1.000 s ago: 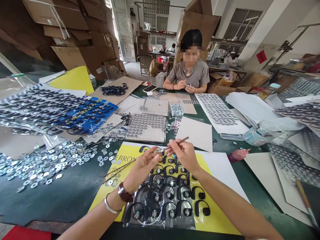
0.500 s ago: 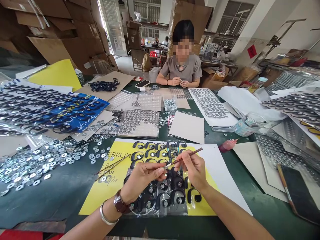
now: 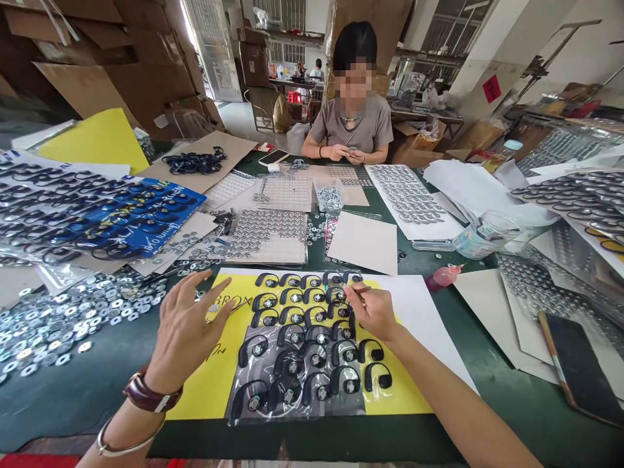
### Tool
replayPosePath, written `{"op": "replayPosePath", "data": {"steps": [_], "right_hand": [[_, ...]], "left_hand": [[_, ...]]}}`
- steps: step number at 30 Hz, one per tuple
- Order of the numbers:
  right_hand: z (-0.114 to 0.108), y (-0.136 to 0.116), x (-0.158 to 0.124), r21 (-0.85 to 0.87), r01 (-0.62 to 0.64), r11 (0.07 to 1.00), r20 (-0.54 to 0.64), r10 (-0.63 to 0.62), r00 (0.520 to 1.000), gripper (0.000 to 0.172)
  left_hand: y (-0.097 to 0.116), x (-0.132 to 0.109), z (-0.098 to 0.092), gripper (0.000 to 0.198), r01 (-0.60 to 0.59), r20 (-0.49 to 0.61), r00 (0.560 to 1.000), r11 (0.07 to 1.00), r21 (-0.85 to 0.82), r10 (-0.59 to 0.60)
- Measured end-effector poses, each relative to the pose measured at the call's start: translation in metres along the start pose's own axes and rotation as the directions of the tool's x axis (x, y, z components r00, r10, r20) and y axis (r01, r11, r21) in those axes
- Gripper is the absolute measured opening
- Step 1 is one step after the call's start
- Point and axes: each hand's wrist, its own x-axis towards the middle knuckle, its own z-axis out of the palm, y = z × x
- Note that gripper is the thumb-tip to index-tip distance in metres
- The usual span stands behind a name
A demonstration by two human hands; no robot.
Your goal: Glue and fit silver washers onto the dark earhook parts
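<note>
My left hand [image 3: 188,331] is open, fingers spread, above the left side of a yellow printed sheet [image 3: 195,400]. Near its thumb lie a thin pair of tweezers [image 3: 242,303] and a small washer [image 3: 213,308], partly framed by the fingers. My right hand [image 3: 374,312] is closed, fingertips down at the upper right of the rows of black ear-hook pieces [image 3: 292,335]. What it pinches is hidden; small blue bits show by the fingertips. The hooks carry shiny round parts and lie on clear film over the sheet.
Loose metal washers [image 3: 112,318] are heaped at left. A pink squeeze bottle [image 3: 443,277] and a phone [image 3: 580,364] lie at right. Trays of round parts [image 3: 268,234] and a blank card [image 3: 365,242] stand ahead. A co-worker [image 3: 353,123] sits opposite, hands on a small piece.
My hands have parted: the left moved left and opened. The right lowered toward the upper rows of hooks. The dark stick it held no longer shows.
</note>
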Motion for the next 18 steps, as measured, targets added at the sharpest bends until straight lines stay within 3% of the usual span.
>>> {"op": "replayPosePath", "data": {"steps": [8, 13, 18], "right_hand": [[0.005, 0.004, -0.003, 0.116, -0.128, 0.985, 0.016, 0.127, 0.992, 0.042], [0.006, 0.005, -0.003, 0.182, -0.214, 0.960, 0.066, 0.205, 0.977, 0.041], [0.000, 0.004, 0.002, 0.273, -0.319, 0.908, 0.150, 0.288, 0.946, 0.037]], "left_hand": [[0.055, 0.006, 0.013, 0.036, -0.203, 0.102, 0.969, 0.961, -0.187, 0.224], [0.091, 0.013, 0.016, 0.030, -0.332, 0.203, 0.896, 0.899, -0.285, 0.395], [0.125, 0.030, 0.029, 0.027, -0.435, 0.229, 0.813, 0.820, -0.372, 0.536]]}}
